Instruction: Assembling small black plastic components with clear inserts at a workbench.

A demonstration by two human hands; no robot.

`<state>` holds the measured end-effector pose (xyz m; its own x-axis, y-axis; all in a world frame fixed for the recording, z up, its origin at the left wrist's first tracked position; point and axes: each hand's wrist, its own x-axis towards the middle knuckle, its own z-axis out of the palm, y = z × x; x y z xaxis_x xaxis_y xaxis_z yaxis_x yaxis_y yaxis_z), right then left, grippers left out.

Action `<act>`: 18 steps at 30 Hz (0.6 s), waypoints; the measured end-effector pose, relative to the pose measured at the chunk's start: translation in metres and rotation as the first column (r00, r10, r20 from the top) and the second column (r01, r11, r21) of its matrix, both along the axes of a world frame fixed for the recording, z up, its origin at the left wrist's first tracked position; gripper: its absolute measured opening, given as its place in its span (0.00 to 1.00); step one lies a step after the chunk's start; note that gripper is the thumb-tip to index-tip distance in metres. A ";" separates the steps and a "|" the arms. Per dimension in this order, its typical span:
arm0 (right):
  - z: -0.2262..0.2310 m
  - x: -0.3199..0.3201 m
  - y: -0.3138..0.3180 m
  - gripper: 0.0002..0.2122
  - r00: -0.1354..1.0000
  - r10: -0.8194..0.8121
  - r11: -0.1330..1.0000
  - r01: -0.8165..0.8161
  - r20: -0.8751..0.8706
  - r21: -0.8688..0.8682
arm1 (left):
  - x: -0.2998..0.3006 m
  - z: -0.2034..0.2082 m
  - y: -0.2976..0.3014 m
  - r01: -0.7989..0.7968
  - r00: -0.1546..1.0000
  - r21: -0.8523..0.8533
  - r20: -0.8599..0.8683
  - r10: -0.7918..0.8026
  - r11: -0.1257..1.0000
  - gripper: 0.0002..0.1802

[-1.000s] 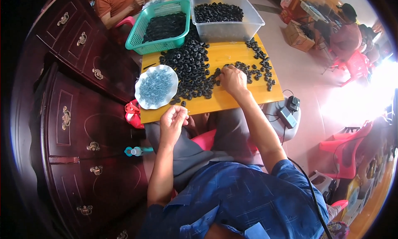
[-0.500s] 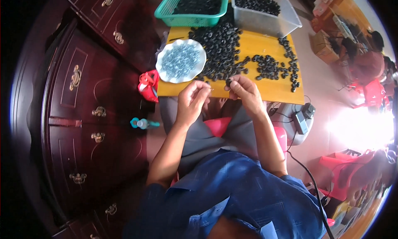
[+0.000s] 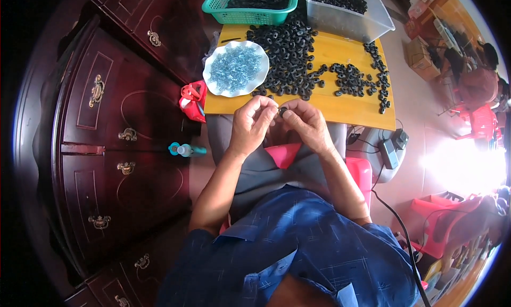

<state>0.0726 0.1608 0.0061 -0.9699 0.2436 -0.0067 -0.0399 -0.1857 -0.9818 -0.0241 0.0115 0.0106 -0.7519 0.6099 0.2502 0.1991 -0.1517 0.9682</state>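
My right hand (image 3: 310,127) pinches a small black ring-like part (image 3: 283,112) between thumb and fingers, just off the table's near edge. The closed fingertips of my left hand (image 3: 252,127) meet this part from the left. Whatever those left fingers hold is too small and too covered to make out. Beyond my left hand, a white scalloped plate (image 3: 211,86) carries a heap of small clear bluish pieces (image 3: 237,68). A large pile of similar black parts (image 3: 287,56) lies beside the plate, and a smaller group (image 3: 351,80) spreads to the right.
At the far side of the yellow table (image 3: 330,107) stand a green basket (image 3: 250,17) and a clear plastic bin (image 3: 348,25), both holding black parts. Dark red cabinets (image 3: 122,163) line the left. A black cable (image 3: 396,219) runs along the right, near a pink stool (image 3: 359,174).
My hands have come together: the left fingertips, apart from the black part before, now meet it. The right hand has moved slightly left. The view has shifted a little.
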 end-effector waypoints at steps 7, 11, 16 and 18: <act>0.000 0.002 -0.002 0.07 0.996 -0.067 0.938 0.083 -0.059 0.338 | -0.001 -0.001 -0.001 -0.025 0.999 0.020 0.023 0.024 1.000 0.06; 0.011 0.003 -0.002 0.08 0.994 -0.088 0.834 0.105 -0.059 0.542 | -0.002 0.006 -0.002 -0.055 0.971 -0.109 -0.237 0.028 0.993 0.03; 0.000 0.001 0.005 0.09 0.979 -0.103 0.707 0.196 -0.176 0.679 | -0.003 0.007 0.001 -0.139 0.823 -0.186 -0.568 0.009 0.973 0.05; -0.005 0.002 0.006 0.08 0.981 -0.120 0.736 0.191 -0.153 0.649 | -0.003 0.005 0.001 -0.122 0.818 -0.184 -0.575 -0.006 0.975 0.06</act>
<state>0.0742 0.1667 0.0015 -0.9052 0.2999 0.3012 -0.1084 0.5222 -0.8459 -0.0267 0.0128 0.0157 -0.5488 0.6549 0.5195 0.7256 0.0647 0.6850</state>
